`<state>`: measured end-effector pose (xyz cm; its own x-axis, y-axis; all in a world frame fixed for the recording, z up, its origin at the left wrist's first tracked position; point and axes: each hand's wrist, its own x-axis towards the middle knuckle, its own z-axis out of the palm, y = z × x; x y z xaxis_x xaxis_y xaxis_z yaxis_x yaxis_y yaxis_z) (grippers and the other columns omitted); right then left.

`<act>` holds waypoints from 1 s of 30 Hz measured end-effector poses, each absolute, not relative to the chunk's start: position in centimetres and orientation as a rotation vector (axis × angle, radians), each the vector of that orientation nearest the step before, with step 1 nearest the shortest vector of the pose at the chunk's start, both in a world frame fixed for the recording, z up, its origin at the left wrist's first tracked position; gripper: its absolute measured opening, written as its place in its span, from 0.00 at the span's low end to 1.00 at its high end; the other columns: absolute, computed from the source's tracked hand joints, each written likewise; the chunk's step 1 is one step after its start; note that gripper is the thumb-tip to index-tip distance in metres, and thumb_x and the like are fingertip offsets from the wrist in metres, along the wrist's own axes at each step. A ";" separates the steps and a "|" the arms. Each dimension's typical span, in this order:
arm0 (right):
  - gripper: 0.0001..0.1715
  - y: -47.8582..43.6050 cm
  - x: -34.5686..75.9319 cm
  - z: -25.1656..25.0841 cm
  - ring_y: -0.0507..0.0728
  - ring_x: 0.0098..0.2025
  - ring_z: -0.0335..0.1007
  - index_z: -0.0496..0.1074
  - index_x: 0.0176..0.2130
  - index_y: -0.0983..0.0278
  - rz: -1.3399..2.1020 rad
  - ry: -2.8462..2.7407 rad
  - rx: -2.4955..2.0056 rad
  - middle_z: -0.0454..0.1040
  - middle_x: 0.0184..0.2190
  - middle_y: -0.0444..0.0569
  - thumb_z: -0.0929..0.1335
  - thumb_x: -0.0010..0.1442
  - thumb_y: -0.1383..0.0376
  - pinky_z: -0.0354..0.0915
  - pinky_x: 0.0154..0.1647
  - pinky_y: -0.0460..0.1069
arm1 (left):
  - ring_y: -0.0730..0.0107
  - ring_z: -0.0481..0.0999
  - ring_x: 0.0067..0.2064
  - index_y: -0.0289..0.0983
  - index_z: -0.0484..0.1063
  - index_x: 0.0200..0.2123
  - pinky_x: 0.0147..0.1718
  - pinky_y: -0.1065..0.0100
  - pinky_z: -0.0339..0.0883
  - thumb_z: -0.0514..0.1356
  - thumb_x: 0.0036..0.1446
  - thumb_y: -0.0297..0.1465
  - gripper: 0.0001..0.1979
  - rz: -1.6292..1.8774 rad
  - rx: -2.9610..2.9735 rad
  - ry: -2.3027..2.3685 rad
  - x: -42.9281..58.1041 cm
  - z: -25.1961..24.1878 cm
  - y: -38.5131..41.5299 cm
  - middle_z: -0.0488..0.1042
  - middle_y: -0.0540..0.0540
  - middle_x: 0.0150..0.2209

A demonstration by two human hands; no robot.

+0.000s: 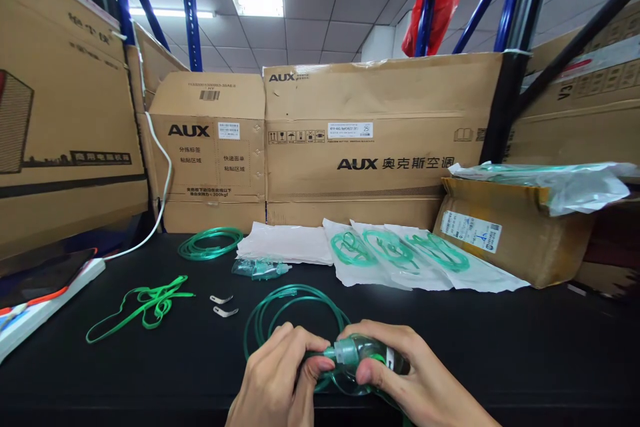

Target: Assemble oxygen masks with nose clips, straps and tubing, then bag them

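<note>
Near the table's front edge, my right hand [405, 363] is closed round a translucent green oxygen mask [367, 350], partly covered by my fingers. A teal connector [345, 352] points left from the mask. On its left side my left hand [285, 370] pinches the end of a green tube between thumb and fingers, right at the connector. Whether the tube is fully seated there, I cannot tell. Loops of the green tubing [295, 290] lie coiled on the table behind and between both hands. Two small metal strips [225, 311] and a tangled green elastic strap [150, 303] lie to the left.
Behind are a coiled green tube [210, 243], a stack of white sheets or pouches [285, 242], a small clear bag with teal parts [260, 269] and several pouches of tubing [395, 253]. A cardboard box [515, 233] stands right; a white power strip [55, 303] lies left.
</note>
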<state>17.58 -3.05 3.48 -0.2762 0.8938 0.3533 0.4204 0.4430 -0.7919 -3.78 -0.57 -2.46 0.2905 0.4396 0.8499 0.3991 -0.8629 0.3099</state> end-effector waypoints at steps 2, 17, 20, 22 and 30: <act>0.09 -3.2 17.5 3.5 0.59 0.37 0.76 0.84 0.40 0.58 0.759 -1.873 -1.094 0.83 0.36 0.45 0.75 0.60 0.57 0.72 0.39 0.50 | 0.65 0.72 0.30 0.41 0.69 0.44 0.32 0.66 0.64 0.53 0.70 0.22 0.09 1.662 2.503 0.816 -3.8 -2.3 -0.6 0.75 0.48 0.32; 0.17 -3.0 17.2 3.7 0.58 0.34 0.76 0.84 0.37 0.58 0.695 -1.914 -1.059 0.81 0.33 0.44 0.74 0.62 0.48 0.70 0.38 0.49 | 0.65 0.75 0.31 0.40 0.69 0.41 0.38 0.63 0.67 0.53 0.69 0.22 0.08 1.527 2.637 0.924 -4.5 -1.6 -0.8 0.76 0.49 0.31; 0.18 -3.0 17.2 3.6 0.59 0.35 0.76 0.84 0.39 0.57 0.658 -1.914 -1.051 0.82 0.33 0.45 0.74 0.61 0.47 0.70 0.39 0.49 | 0.64 0.74 0.31 0.40 0.69 0.40 0.37 0.64 0.66 0.53 0.69 0.23 0.08 1.498 2.583 0.958 -4.4 -1.4 -0.9 0.76 0.50 0.31; 0.16 -2.9 17.2 3.6 0.59 0.35 0.77 0.84 0.39 0.56 0.666 -1.908 -1.049 0.82 0.33 0.44 0.75 0.60 0.49 0.70 0.39 0.48 | 0.65 0.74 0.31 0.41 0.70 0.40 0.35 0.65 0.65 0.54 0.69 0.23 0.08 1.454 2.571 0.936 -4.5 -1.2 -0.9 0.76 0.50 0.31; 0.17 -3.0 17.3 3.8 0.58 0.43 0.79 0.84 0.47 0.48 0.685 -1.839 -0.932 0.83 0.40 0.41 0.78 0.58 0.65 0.70 0.46 0.47 | 0.66 0.72 0.30 0.42 0.74 0.40 0.32 0.68 0.66 0.53 0.74 0.37 0.12 1.333 2.331 0.937 -4.6 -0.3 -1.1 0.76 0.51 0.28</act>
